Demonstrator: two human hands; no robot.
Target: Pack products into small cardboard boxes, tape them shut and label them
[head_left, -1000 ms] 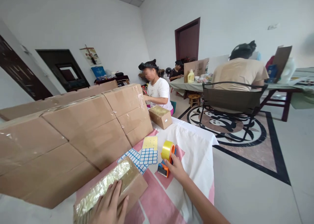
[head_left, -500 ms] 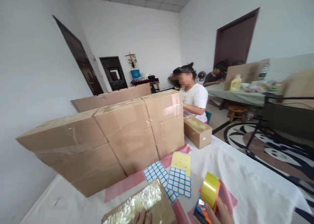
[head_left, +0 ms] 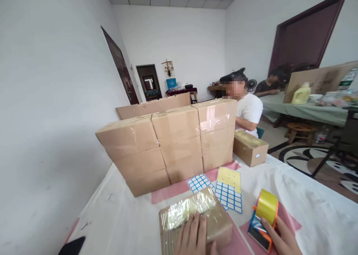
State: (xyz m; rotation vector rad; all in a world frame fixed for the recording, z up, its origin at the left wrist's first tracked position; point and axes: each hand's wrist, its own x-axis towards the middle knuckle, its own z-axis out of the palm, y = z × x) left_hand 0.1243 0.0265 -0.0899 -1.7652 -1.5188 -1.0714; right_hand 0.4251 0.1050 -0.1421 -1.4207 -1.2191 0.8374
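Observation:
My left hand (head_left: 193,237) lies flat, fingers together, on top of a small taped cardboard box (head_left: 192,219) at the table's near edge. My right hand (head_left: 281,238) rests against an orange tape dispenser (head_left: 263,221) carrying a yellow tape roll, fingers curled along its lower side. Between the box and the dispenser lie sheets of blue-edged white labels (head_left: 228,196) and a yellow sheet (head_left: 229,175).
A wall of stacked cardboard boxes (head_left: 170,143) fills the table's middle and left. Another box (head_left: 250,147) stands in front of a seated person in a white shirt (head_left: 248,109). A dark phone (head_left: 71,246) lies bottom left. A second table (head_left: 307,109) with a detergent bottle stands at right.
The view has swung left and pulled back, so the box stack now sits centred. Both hands keep their places on the small box and the tape dispenser.

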